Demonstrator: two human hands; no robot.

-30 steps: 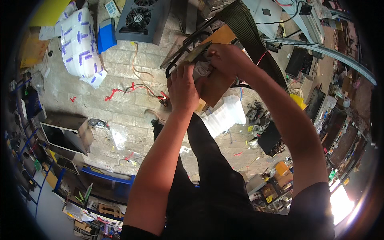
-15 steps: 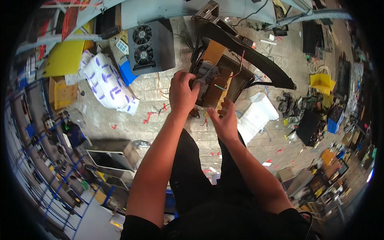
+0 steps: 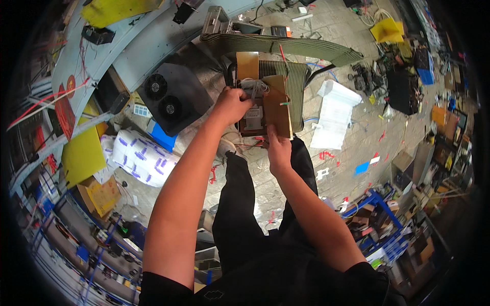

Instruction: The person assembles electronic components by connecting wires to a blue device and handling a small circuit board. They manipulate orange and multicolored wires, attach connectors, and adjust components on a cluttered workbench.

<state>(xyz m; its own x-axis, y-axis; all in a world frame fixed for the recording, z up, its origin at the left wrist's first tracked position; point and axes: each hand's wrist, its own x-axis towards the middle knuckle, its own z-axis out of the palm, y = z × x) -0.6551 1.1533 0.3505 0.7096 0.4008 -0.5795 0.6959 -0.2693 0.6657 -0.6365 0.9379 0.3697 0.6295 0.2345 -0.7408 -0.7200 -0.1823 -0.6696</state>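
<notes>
An open brown cardboard box (image 3: 276, 98) rests on the ribbed seat of a chair (image 3: 297, 104) in front of me. Inside it lie a coiled pale grey cable (image 3: 253, 86) and a grey boxy item (image 3: 252, 121) with a light label. My left hand (image 3: 230, 106) reaches over the box's left side beside the cable, its fingers curled in; what they pinch, if anything, is hidden. At the near right corner, my right hand (image 3: 278, 153) grips the box's cardboard edge, thumb on top and the other fingers mostly out of sight.
To the left stands a dark casing with two round fans (image 3: 171, 107). A white sheet (image 3: 334, 113) lies on the floor at right. A patterned white bag (image 3: 144, 158) sits at left, near a yellow panel (image 3: 81, 156). Loose electronic parts (image 3: 403, 89) crowd the far right.
The whole view has turned, and the chair and box now appear straighter. My right hand has gone from loosely spread fingers to a grip on the box edge. My left hand stays over the contents.
</notes>
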